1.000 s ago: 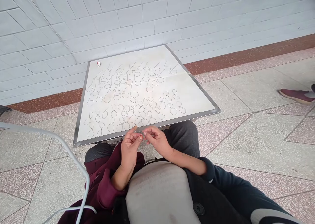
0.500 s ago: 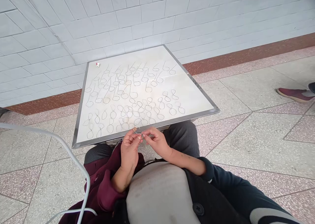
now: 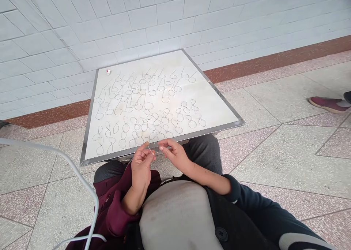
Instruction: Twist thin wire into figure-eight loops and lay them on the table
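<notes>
My left hand is closed on a thin wire loop, pinched between thumb and fingertips just off the table's near edge. Just right of it, my right hand has its thumb and fingers apart, close to the wire, with nothing visible between them. In front, on the white table with a grey metal rim, lie several bent wires: figure-eight shapes in the near rows and single loops with straight tails farther back.
A small white and red object sits at the table's far left corner. The tiled wall stands behind the table. A white cable curves at the lower left. Another person's shoe is on the floor at right.
My hands have moved apart slightly. The fingers of my right hand have come off the wire, which stays in my left hand.
</notes>
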Motion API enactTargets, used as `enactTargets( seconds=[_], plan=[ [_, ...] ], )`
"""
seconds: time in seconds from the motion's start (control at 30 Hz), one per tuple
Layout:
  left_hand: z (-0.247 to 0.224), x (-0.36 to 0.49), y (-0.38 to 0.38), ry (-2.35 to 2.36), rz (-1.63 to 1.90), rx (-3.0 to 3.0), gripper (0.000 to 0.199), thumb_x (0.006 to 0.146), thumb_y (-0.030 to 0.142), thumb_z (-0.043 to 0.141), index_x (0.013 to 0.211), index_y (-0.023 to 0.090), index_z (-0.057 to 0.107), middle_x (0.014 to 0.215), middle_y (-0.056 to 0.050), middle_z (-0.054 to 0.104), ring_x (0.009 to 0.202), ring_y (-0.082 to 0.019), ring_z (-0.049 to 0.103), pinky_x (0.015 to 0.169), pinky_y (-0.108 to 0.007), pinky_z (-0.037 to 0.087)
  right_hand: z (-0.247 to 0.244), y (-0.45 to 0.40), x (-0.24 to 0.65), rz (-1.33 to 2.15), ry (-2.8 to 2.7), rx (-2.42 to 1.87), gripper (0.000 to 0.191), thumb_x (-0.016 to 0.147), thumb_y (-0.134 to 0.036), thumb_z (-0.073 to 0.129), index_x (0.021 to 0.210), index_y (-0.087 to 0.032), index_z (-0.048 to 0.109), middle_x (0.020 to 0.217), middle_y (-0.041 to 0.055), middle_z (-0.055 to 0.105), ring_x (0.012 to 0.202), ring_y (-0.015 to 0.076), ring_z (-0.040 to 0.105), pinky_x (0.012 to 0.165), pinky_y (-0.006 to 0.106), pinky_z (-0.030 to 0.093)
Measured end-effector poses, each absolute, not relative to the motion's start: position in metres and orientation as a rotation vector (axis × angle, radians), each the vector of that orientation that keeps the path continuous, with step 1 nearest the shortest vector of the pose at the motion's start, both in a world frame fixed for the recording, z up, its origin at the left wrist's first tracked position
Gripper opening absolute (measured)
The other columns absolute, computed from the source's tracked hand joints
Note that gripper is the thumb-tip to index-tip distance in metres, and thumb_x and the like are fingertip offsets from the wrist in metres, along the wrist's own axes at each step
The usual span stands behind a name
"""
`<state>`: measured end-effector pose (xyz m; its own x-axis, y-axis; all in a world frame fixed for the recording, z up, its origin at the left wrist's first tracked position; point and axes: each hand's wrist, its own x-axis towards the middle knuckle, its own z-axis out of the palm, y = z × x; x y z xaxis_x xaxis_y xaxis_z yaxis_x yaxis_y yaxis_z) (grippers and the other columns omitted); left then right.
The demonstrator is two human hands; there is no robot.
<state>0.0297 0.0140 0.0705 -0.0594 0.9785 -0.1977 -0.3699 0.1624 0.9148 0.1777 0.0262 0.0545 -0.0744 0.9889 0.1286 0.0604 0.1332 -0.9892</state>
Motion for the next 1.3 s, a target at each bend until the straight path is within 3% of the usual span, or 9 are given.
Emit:
enactTargets(
  seconds=[0.23, 0.77, 1.0, 1.3],
  plan=[
    [0.069, 0.03, 0.012, 1.089, 1.205, 0.948, 0.041, 0.076, 0.022, 0.072, 0.116, 0.02, 0.062, 0.075, 0.002, 0.063, 0.066, -0.01, 0.055, 0.071, -0.025, 0.045, 0.062, 0.045, 0.18, 1.509, -1.091, -0.995, 0.025, 0.077, -0.041, 0.07, 0.089, -0.02, 0.063, 0.079, -0.0012, 0.063, 0.067, 0.0106, 0.06, 0.057, 0.023, 0.049],
    [0.067, 0.027, 0.014, 1.151, 1.178, 0.986, 0.043, 0.073, 0.025, 0.075, 0.114, 0.021, 0.064, 0.074, 0.002, 0.065, 0.064, -0.01, 0.056, 0.071, -0.025, 0.044, 0.058, 0.043, 0.181, 1.591, -1.057, -0.943, 0.027, 0.074, -0.042, 0.072, 0.083, -0.02, 0.058, 0.075, -0.0039, 0.06, 0.067, 0.0109, 0.064, 0.065, 0.025, 0.051],
    [0.063, 0.024, 0.017, 1.145, 1.084, 0.945, 0.044, 0.074, 0.027, 0.074, 0.115, 0.02, 0.062, 0.074, 0.002, 0.064, 0.065, -0.01, 0.057, 0.069, -0.025, 0.047, 0.058, 0.042, 0.182, 1.588, -1.067, -0.912, 0.025, 0.073, -0.039, 0.074, 0.081, -0.021, 0.058, 0.079, -0.0041, 0.057, 0.071, 0.0101, 0.059, 0.073, 0.028, 0.051],
    [0.068, 0.025, 0.015, 1.153, 1.061, 0.911, 0.045, 0.073, 0.03, 0.074, 0.116, 0.02, 0.063, 0.073, 0.002, 0.062, 0.065, -0.011, 0.056, 0.065, -0.025, 0.048, 0.053, 0.038, 0.18, 1.544, -1.139, -0.852, 0.028, 0.073, -0.039, 0.074, 0.084, -0.021, 0.056, 0.08, -0.0028, 0.056, 0.071, 0.0112, 0.057, 0.071, 0.028, 0.05]
  ],
)
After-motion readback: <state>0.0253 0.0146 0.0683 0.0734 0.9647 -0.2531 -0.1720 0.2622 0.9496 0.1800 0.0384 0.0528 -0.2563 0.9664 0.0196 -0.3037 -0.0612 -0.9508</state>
